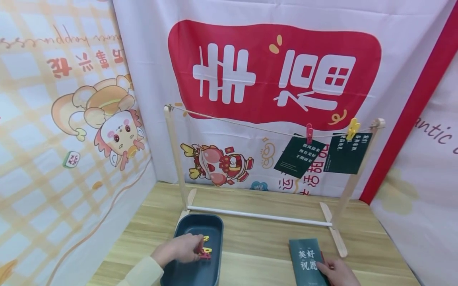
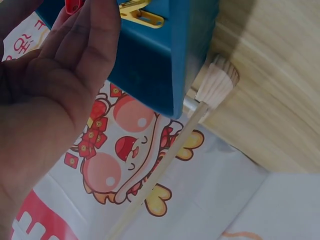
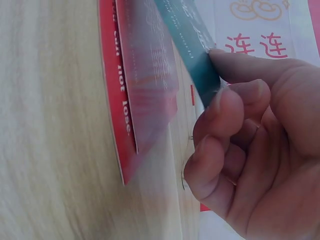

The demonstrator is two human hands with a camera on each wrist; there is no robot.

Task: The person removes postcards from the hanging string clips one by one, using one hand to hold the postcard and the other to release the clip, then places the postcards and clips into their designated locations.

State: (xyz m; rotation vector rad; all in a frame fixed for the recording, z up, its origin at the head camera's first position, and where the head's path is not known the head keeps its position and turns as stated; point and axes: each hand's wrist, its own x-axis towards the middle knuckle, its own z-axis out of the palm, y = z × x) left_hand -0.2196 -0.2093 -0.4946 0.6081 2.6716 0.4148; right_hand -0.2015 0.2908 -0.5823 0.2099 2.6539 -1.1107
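My left hand (image 1: 187, 247) reaches into a dark blue tray (image 1: 217, 222). Its fingertips pinch a red clothespin (image 2: 73, 6), partly hidden by the fingers. Beside them in the tray lie yellow clothespins (image 2: 142, 14) and another red one (image 1: 205, 256). My right hand (image 1: 338, 271) holds a dark green card (image 1: 304, 252) with white characters, pinched between thumb and curled fingers. Red cards (image 3: 116, 90) lie on the table just past that hand in the right wrist view; the hand and green card mostly cover them in the head view.
Behind the tray stands a wooden frame (image 1: 348, 186) with a white crossbar (image 1: 259, 216) and a string (image 1: 229, 120). Two dark green cards hang at its right, one under a red clothespin (image 1: 309, 133), one under a yellow clothespin (image 1: 353, 129). A printed cloth (image 1: 150, 59) backs the table.
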